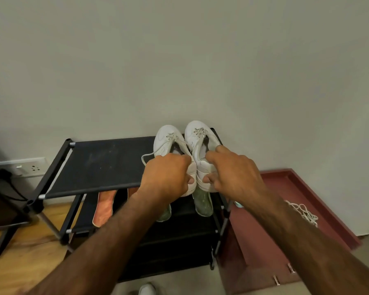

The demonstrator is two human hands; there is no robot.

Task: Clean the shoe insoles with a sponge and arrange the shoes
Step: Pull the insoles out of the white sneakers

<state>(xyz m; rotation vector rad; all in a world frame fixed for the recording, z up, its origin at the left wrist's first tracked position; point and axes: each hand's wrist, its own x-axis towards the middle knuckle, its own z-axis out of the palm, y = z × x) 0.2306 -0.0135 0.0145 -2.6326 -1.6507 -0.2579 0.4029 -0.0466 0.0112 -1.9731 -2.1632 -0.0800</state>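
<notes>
Two white sneakers stand side by side, toes toward the wall, at the right end of the black shoe rack's top shelf [98, 167]. My left hand [166, 177] grips the heel of the left white sneaker [166, 139]. My right hand [232, 171] grips the heel of the right white sneaker [197, 135], fingers hooked inside its opening. On the shelf below lie two pale green insoles [203, 204] under the sneakers and an orange insole [103, 208] further left. No sponge is in view.
A maroon tray [320, 201] holding loose white laces [303, 211] sits right of the rack. A wall socket with a black plug [2, 173] and a dark stand are at left. Another white shoe [147, 290] peeks in at the bottom edge. Wooden floor lies at left.
</notes>
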